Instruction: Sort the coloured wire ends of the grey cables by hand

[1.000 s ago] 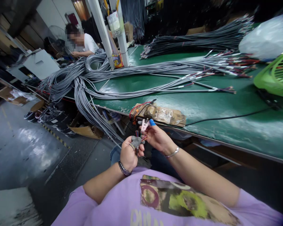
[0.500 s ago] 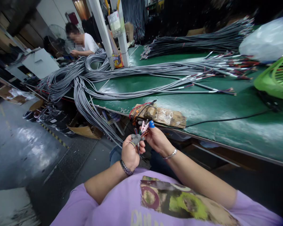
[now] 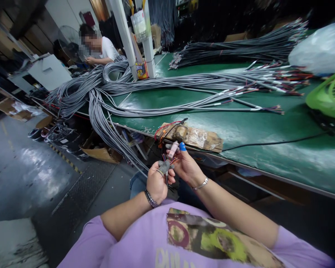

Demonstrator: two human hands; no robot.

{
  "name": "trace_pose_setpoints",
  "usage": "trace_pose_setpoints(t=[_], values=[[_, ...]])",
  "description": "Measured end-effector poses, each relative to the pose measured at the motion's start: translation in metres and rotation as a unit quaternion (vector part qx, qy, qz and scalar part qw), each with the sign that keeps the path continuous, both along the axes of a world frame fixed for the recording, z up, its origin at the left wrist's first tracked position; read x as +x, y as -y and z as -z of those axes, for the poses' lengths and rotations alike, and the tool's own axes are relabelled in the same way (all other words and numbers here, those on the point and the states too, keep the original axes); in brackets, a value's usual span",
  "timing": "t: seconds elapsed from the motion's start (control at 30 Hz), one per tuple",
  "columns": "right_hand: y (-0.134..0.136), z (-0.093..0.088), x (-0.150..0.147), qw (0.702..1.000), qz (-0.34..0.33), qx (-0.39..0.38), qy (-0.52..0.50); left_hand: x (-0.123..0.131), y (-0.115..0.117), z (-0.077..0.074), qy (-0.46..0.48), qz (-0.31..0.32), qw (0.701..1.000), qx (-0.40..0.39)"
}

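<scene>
Wires point(image 3: 173, 161) splayed past left hand point(image 3: 158, 182), its grip pinching them, pink clip point(image 3: 173, 150) held in right hand point(image 3: 188, 168)

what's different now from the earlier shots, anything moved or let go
The pale pink piece in the right hand has turned: its forked outline earlier now shows as a flatter, solid side. Nothing was visibly let go or newly taken. The left hand still holds thin coloured wires; the grey cables and wooden board stayed put.
</scene>
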State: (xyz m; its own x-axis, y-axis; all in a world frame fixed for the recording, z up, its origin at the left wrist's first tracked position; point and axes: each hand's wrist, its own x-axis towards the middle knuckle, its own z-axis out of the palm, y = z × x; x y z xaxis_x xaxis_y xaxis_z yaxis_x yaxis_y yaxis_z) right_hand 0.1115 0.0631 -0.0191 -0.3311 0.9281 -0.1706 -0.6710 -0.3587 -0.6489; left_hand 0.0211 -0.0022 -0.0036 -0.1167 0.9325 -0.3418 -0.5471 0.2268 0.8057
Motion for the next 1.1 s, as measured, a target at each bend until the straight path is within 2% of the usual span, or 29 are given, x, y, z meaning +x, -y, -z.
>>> trace_pose_setpoints(t=[0.1,0.17,0.27,0.37,0.47,0.57,0.63,0.87,1.0,1.1], values=[[0.007,-0.002,0.007,1.0,-0.01,-0.014,-0.018,-0.002,0.003,0.0,-0.002,0.007,1.0,0.007],[0.014,-0.003,0.013,0.999,-0.051,0.013,0.008,-0.003,0.005,0.001,-0.012,0.01,1.0,0.01],[0.026,-0.003,0.021,0.99,-0.084,0.074,0.084,-0.005,0.008,0.005,-0.036,0.014,0.999,0.018],[0.034,-0.004,0.027,0.975,-0.063,0.119,0.178,-0.007,0.01,0.009,-0.067,0.034,0.996,0.037],[0.034,-0.006,0.031,0.958,-0.052,0.155,0.236,-0.01,0.011,0.01,-0.122,0.108,0.985,0.049],[0.031,-0.007,0.034,0.939,-0.101,0.195,0.263,-0.015,0.01,0.008,-0.173,0.192,0.965,0.05],[0.029,-0.008,0.034,0.935,-0.112,0.206,0.268,-0.017,0.009,0.005,-0.185,0.203,0.96,0.054],[0.026,-0.001,0.037,0.971,-0.081,0.114,0.193,-0.016,0.009,0.005,-0.099,0.114,0.988,0.037],[0.021,0.005,0.039,0.989,-0.058,0.038,0.134,-0.018,0.008,0.004,-0.087,0.091,0.991,0.041],[0.017,0.002,0.038,0.993,-0.048,0.004,0.112,-0.018,0.005,0.001,-0.087,0.086,0.991,0.046]])
